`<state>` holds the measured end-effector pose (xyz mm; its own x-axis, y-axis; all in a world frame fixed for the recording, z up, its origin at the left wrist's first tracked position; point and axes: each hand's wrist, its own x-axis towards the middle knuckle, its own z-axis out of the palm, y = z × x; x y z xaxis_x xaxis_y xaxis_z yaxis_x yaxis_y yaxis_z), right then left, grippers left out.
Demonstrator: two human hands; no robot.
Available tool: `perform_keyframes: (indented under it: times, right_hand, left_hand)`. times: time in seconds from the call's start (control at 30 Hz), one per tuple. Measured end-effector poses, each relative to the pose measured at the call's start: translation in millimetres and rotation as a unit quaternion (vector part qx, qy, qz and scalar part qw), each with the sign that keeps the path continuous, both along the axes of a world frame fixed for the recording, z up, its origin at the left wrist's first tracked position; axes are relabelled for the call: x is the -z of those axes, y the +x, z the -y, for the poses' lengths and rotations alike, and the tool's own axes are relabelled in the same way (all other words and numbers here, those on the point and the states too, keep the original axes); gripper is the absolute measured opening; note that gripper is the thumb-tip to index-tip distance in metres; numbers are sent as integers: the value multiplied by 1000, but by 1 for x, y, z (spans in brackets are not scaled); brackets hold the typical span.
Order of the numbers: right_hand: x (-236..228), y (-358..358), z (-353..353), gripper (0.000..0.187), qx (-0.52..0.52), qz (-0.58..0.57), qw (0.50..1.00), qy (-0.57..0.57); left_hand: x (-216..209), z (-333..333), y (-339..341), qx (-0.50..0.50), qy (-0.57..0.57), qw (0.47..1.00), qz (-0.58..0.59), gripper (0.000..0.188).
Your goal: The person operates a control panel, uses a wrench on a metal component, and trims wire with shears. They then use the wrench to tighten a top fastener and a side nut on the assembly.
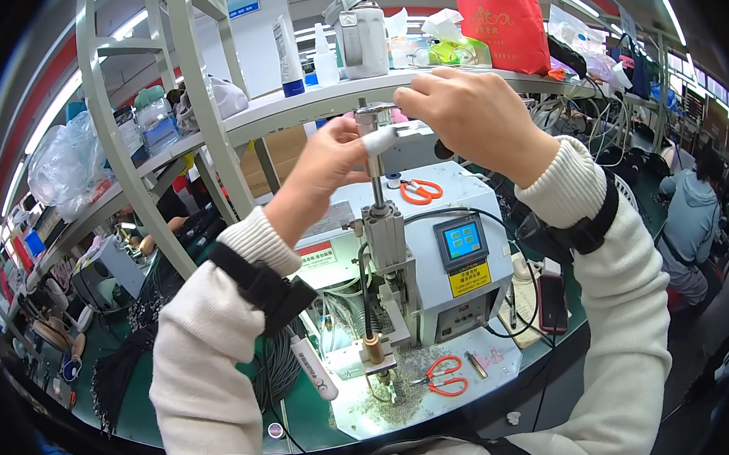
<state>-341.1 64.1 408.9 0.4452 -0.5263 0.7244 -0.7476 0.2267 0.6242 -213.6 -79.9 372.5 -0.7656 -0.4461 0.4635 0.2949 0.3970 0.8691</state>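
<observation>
At the top of a benchtop machine (453,190), my left hand (324,159) is closed round an upright metal shaft (376,173). White wrapping covers its thumb, which lies across the shaft. My right hand (474,115) is closed just to the right of the shaft's top. From its fingers a flat silver wrench-like tool (375,108) reaches onto the shaft's upper end; its exact kind is hard to make out. Below, the shaft enters a grey metal cylinder (384,235). Lower still, a brass-coloured fitting (374,348) sits above the lit, speckled base plate (424,414).
Orange-handled snips (446,376) lie on the base plate, and another orange-handled pair (420,192) rests on the machine. Left is a white lamp (314,368); a phone (552,304) lies right. A shelf (316,92) with bottles and a red bag (502,22) spans behind. Another person (694,218) sits far right.
</observation>
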Motion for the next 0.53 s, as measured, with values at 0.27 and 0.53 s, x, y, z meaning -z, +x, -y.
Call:
perform_keyframes:
  times: [0.27,0.53]
  right_hand:
    - [-4,-3,-8,6,18,10,1000,0]
    - [-23,11,1,19,-48,399,908,120]
  left_hand:
    - [0,12,23,173,-19,983,62,61]
    - [-2,-11,16,164,25,981,100,72]
